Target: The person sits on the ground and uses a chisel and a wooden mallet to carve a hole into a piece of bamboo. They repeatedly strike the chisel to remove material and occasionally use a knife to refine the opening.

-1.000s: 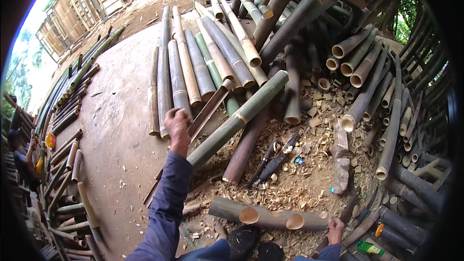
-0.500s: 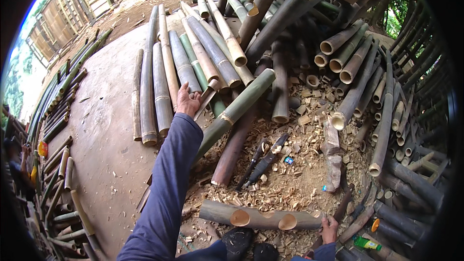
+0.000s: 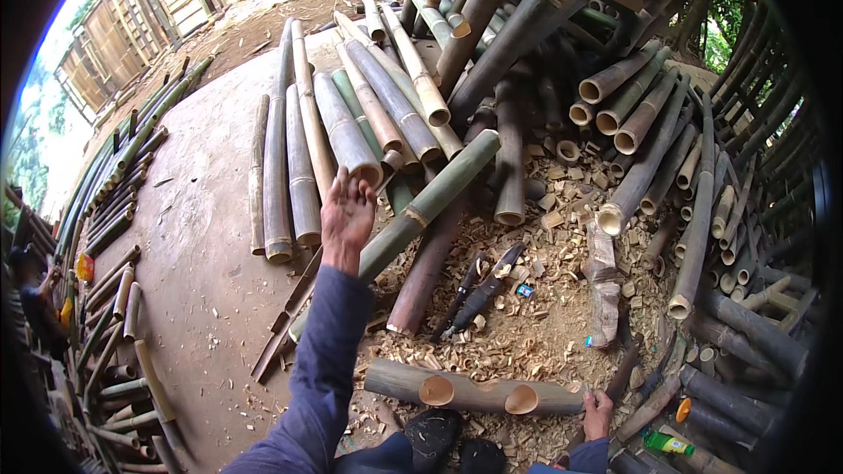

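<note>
My left hand [image 3: 349, 215], palm up, has its fingers at the near rim of a grey bamboo tube [image 3: 344, 127], whose end is raised. Just beyond my left wrist a green bamboo pole [image 3: 457, 175] slants over a reddish-brown one [image 3: 421, 276]. By my feet lies a short bamboo tube [image 3: 483, 393] with two oval cuts in its side. My right hand [image 3: 598, 415] is closed round its right end. Two dark sheathed blades or tools [image 3: 483, 294] rest on the shavings, apart from both hands.
More bamboo tubes lie in a row [image 3: 299, 175] ahead and in a stack [image 3: 645, 127] at the right. Wood chips [image 3: 544, 333] cover the ground. A split bamboo strip [image 3: 285, 320] lies left of my arm. A knotty wood block [image 3: 602, 285] and green packet [image 3: 667, 442] are at the right.
My left hand has turned palm up at the grey tube's end. That tube has risen and come nearer. The right hand and the cut tube have stayed almost in place.
</note>
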Action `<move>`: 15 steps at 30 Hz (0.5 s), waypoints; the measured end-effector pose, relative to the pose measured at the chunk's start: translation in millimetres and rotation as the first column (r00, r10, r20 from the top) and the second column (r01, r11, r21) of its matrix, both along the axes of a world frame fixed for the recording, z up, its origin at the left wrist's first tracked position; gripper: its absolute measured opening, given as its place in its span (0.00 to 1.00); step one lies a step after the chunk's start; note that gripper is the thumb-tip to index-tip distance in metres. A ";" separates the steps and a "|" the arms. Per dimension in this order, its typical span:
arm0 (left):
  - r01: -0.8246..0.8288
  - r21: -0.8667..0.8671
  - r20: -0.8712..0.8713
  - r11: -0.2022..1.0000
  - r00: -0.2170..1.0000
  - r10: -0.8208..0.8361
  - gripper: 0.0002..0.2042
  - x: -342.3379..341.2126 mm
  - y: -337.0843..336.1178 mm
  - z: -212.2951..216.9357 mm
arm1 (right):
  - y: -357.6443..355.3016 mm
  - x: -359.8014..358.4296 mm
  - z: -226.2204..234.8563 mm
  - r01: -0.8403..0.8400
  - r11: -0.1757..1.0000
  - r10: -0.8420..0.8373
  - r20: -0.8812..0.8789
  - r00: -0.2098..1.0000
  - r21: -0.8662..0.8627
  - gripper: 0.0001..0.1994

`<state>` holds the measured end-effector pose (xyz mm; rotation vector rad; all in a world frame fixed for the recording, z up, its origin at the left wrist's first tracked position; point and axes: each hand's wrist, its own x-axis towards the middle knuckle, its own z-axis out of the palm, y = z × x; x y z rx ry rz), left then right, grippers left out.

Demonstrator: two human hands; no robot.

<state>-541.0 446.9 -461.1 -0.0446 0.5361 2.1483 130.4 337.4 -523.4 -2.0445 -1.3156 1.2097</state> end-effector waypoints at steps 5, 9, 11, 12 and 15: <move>0.252 -0.223 -0.057 0.942 0.961 -0.270 0.25 60.0 -89.4 15.7 | -2.5 9.4 -10.7 -0.024 1.000 0.024 0.014 1.000 0.008 0.11; 0.161 -0.685 -0.409 0.710 0.722 -0.558 0.14 48.9 -120.5 36.2 | 4.9 4.1 2.6 -0.025 0.999 0.025 0.014 1.000 0.021 0.10; -0.260 -0.637 -0.667 0.725 0.657 -0.350 0.17 -3.0 -91.2 12.7 | 10.4 -3.9 4.2 -0.053 0.998 0.053 0.015 0.998 0.027 0.10; -0.306 -0.702 -0.647 0.643 0.650 -0.398 0.21 -32.2 -71.8 9.1 | 13.7 -7.5 2.7 -0.035 0.999 0.035 0.009 0.999 0.016 0.11; -0.154 -0.885 -0.375 0.439 0.796 -0.476 0.35 -59.0 -6.2 12.8 | 17.1 -10.1 4.4 -0.002 1.000 0.002 0.020 1.000 0.000 0.12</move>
